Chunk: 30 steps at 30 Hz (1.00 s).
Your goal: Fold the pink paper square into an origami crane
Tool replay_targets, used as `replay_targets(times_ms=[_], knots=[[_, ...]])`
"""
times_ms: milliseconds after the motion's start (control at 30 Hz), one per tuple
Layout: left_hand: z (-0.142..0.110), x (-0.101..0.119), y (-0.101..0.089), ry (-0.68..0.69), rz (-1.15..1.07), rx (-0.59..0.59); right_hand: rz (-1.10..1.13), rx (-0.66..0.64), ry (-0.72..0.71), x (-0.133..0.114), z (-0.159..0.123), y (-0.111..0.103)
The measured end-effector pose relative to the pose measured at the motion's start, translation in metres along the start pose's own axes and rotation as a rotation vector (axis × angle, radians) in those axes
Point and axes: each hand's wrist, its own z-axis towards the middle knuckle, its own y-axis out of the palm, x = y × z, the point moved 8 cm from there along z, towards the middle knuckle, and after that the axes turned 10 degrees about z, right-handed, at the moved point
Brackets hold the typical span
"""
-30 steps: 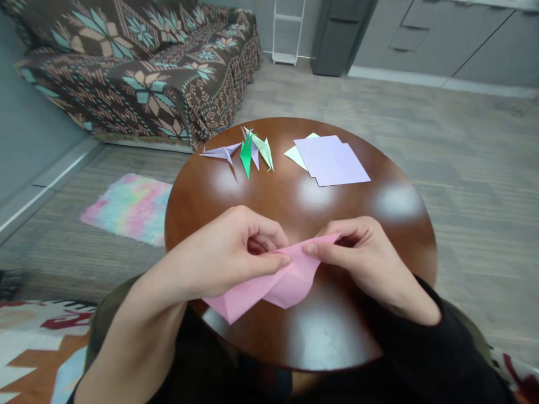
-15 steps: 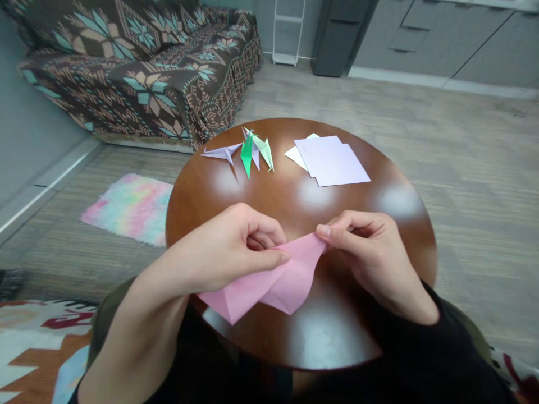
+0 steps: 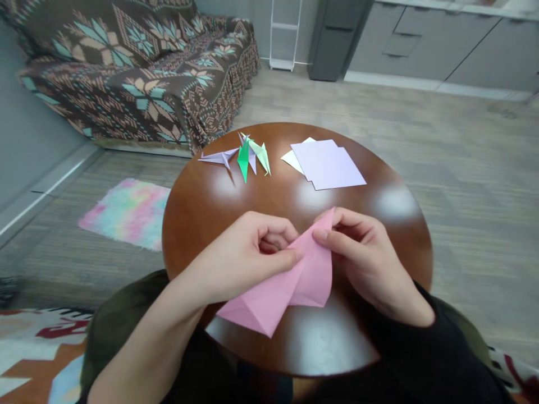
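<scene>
A pink sheet of origami paper (image 3: 273, 297), partly folded with creases and flaps, is held above the near part of the round table. My left hand (image 3: 261, 249) pinches its upper edge between thumb and curled fingers. At the paper's upper right, my right hand (image 3: 357, 241) grips it with the thumb in front and the fingers behind. One pointed corner sticks up past the right thumb. The lower flaps hang down towards my lap. Parts of the left fingers are hidden behind the paper.
On the brown round table (image 3: 269, 193), several folded paper cranes (image 3: 243, 160) lie at the far left. Stacked lilac and pale green paper sheets (image 3: 332, 165) rest at the far right. Beyond stand a patterned sofa (image 3: 147, 84) and a fluffy rug (image 3: 130, 213).
The pink paper has turned so its right corner now points upward, and its lower flaps have swung right. My left hand has moved slightly right; both hands keep their hold.
</scene>
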Motion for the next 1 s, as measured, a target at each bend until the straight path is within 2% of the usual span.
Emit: replay_targets(times_ms=[200,367,467,633,833,1000], knots=[[0.005,-0.0023,0.0059,0.012,-0.049,0.047,-0.002,0.012,0.028,0.0022,0.0026,-0.0008],[0.0038,-0.0037,0.0071,-0.012,-0.056,-0.009,0.112,0.014,0.108,0.007,0.0024,0.0022],[0.0045,-0.0028,0.0098,-0.007,-0.097,-0.033,0.127,0.01,0.094,0.0053,0.0026,0.0039],[0.0076,-0.0029,0.009,0.009,-0.097,0.032,0.097,0.037,0.065,0.0032,0.0026,0.0026],[0.0066,-0.0016,0.0101,0.011,-0.072,-0.003,0.155,0.067,0.113,0.0068,0.001,0.0043],[0.007,-0.003,0.011,0.013,-0.054,-0.032,0.211,0.171,0.054,0.0046,0.0017,-0.0036]])
